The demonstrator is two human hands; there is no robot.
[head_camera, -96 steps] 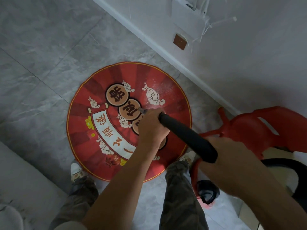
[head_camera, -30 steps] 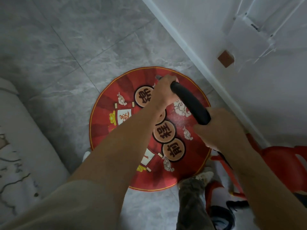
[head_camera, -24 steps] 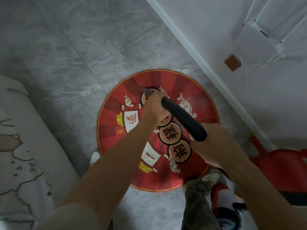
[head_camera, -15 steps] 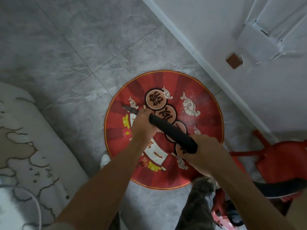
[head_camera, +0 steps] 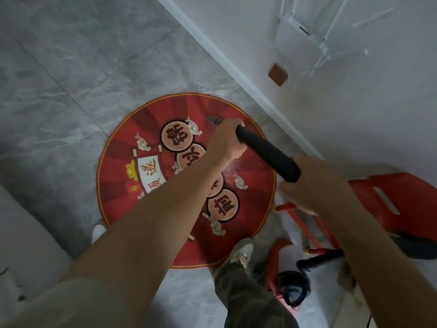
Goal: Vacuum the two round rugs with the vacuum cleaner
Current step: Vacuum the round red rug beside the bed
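A round red rug [head_camera: 123, 176] with orange medallions and a white scroll lies on the grey tile floor. A black vacuum wand [head_camera: 267, 153] slants over the rug's far right part, and its thin nozzle tip [head_camera: 211, 119] shows just past my fingers. My left hand [head_camera: 224, 143] grips the wand near the tip. My right hand [head_camera: 316, 185] holds the wand's upper end. The red and black vacuum body [head_camera: 290, 287] sits on the floor at the lower right, with its black hose [head_camera: 316, 259] beside it. Only one rug is in view.
A white wall with a baseboard [head_camera: 236, 72] runs diagonally just beyond the rug. A red plastic stool [head_camera: 390, 202] lies to the right. A pale sofa edge [head_camera: 26, 233] fills the lower left. My shoe [head_camera: 241, 253] stands on the rug's near rim.
The nozzle has swept from the rug's left side across to its far right part, and both hands went with it. The view has swung slightly.
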